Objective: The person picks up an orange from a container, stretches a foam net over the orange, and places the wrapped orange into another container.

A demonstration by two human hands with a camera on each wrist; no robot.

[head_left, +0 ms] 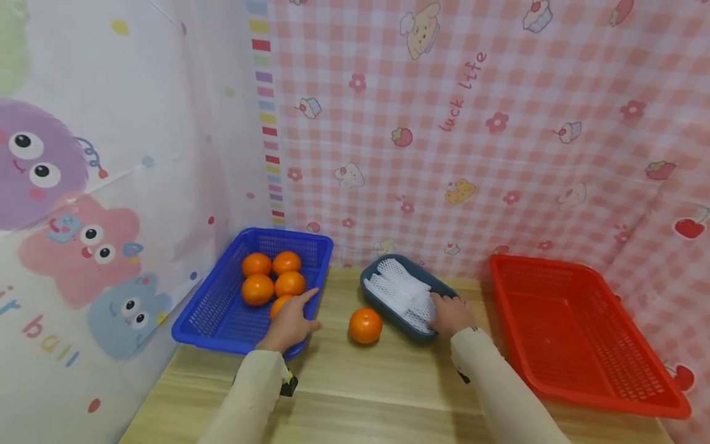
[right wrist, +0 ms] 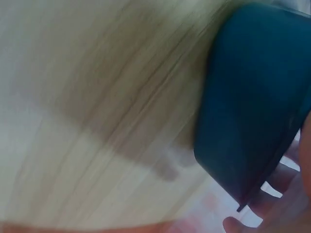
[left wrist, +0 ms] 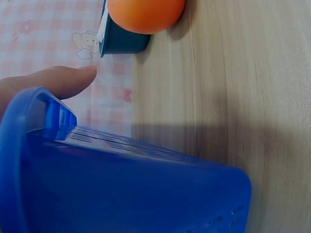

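Note:
My left hand is over the right rim of a blue basket, beside an orange it partly covers. Its index finger and thumb stretch out to the right, apart from each other. The left wrist view shows one straight finger above the basket's rim. My right hand reaches over the right end of a dark teal tray, fingertips at the white foam nets in it. Whether the fingers pinch a net I cannot tell. A single orange sits on the table between the hands.
Several more oranges lie in the blue basket. On the right stands a red basket with nothing in it. The wooden table backs onto a pink checked cloth; a white printed cloth hangs on the left.

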